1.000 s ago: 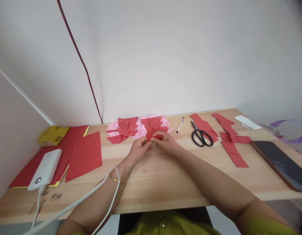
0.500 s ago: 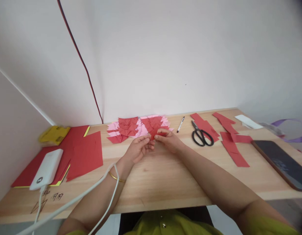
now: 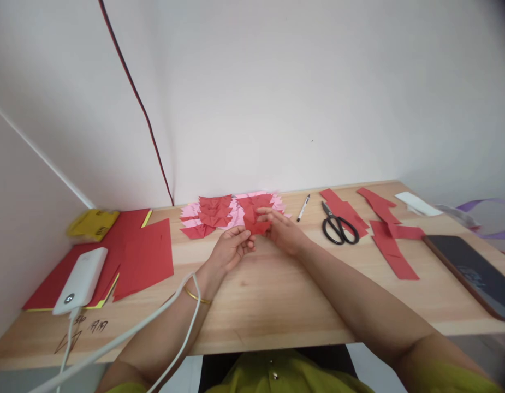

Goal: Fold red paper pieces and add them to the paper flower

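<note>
A small piece of red paper [image 3: 258, 226] is pinched between the thumb and fingers of my left hand [image 3: 232, 246], above the middle of the table. My right hand [image 3: 284, 231] is at the paper's right side, its fingers stretched out and apart; the thumb is partly hidden. Just behind both hands lie folded red paper pieces [image 3: 215, 210] in overlapping rows, with folded pink paper pieces [image 3: 237, 213] among them. A gold bangle and a white cable cross my left wrist.
To the right are a pen [image 3: 303, 208], black-handled scissors [image 3: 337, 226], red paper strips [image 3: 394, 256] and a phone [image 3: 471, 273]. Red sheets [image 3: 148, 259], a white power bank [image 3: 81, 280] and a yellow packet [image 3: 93, 225] lie left. A wall backs the wooden table [image 3: 272, 305].
My right hand's fingers have loosened from their pinch and stretched out, uncovering more of the red paper. My left hand keeps its pinch in nearly the same place.
</note>
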The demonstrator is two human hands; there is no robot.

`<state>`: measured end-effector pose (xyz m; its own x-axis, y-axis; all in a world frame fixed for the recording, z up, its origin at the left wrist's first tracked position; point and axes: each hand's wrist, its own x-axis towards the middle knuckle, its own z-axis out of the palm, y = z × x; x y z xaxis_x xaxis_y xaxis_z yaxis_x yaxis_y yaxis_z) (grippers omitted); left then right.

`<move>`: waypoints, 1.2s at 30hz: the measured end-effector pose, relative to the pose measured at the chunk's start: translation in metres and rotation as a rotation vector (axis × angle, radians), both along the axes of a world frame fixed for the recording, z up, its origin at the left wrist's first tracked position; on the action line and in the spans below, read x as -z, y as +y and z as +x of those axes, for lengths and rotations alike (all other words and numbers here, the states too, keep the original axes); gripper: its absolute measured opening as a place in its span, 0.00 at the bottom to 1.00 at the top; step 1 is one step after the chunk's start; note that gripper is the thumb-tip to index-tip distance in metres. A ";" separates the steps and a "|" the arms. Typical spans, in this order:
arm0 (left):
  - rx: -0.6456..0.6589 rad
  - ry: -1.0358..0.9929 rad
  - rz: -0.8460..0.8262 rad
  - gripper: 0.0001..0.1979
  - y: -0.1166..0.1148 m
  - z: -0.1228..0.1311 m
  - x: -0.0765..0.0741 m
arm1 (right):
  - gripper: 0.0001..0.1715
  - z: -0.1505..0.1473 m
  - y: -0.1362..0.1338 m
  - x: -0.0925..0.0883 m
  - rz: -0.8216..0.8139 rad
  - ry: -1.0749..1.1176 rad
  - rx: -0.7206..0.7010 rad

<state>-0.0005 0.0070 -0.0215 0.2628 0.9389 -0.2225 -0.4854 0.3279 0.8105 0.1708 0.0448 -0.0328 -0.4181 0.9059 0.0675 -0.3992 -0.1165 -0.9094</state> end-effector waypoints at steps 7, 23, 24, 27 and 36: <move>-0.133 0.049 0.060 0.11 0.002 0.003 0.006 | 0.15 -0.001 -0.002 0.000 0.181 -0.201 0.040; -0.045 0.767 0.448 0.15 -0.002 0.004 0.004 | 0.13 -0.001 -0.006 -0.003 0.443 -0.462 0.046; -0.034 0.769 0.452 0.15 -0.002 0.004 0.004 | 0.12 -0.001 -0.007 -0.003 0.462 -0.459 0.045; -0.019 0.761 0.451 0.13 -0.003 0.004 0.006 | 0.11 -0.001 -0.007 -0.004 0.494 -0.442 0.073; -0.008 0.858 0.506 0.11 -0.004 0.003 0.005 | 0.12 0.001 -0.009 -0.016 0.445 -0.454 0.012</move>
